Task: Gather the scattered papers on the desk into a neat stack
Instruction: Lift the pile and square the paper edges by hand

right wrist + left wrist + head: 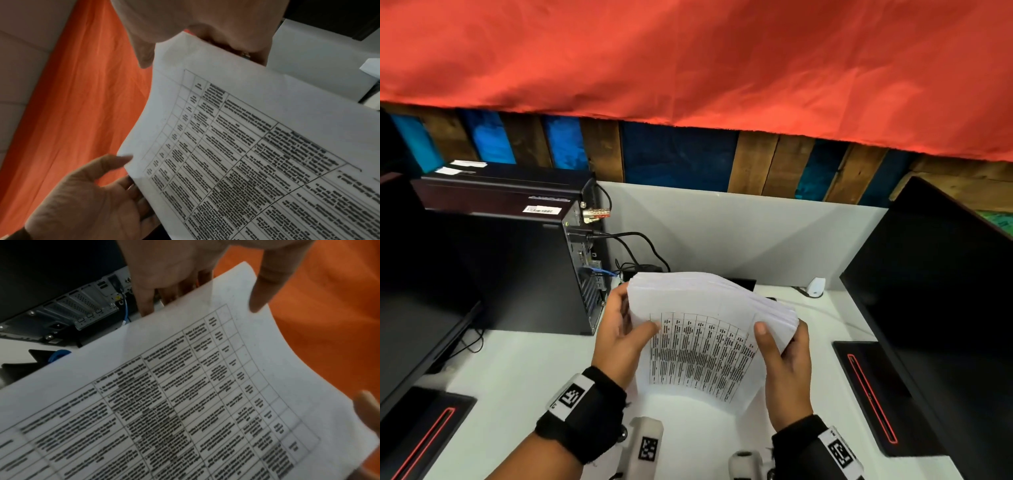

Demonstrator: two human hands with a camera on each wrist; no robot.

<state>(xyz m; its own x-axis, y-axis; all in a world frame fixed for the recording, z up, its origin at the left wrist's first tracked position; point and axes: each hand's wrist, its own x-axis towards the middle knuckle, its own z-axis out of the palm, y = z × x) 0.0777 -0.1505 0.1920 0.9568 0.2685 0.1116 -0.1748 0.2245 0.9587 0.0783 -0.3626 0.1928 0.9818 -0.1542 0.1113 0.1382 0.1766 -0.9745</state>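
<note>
Papers above the desk, computer tower left, monitor right.

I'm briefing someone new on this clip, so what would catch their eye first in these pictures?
First the huge red cloth hanging across the whole top of the head view. Next the stack of papers with a printed table, held up over the white desk in the middle, the left hand and right hand gripping its sides. Black monitors and a computer tower flank it.

My white desk is carrying a black computer tower on my left, monitor bases at both sides, cables and a small white adapter at the back.
</note>
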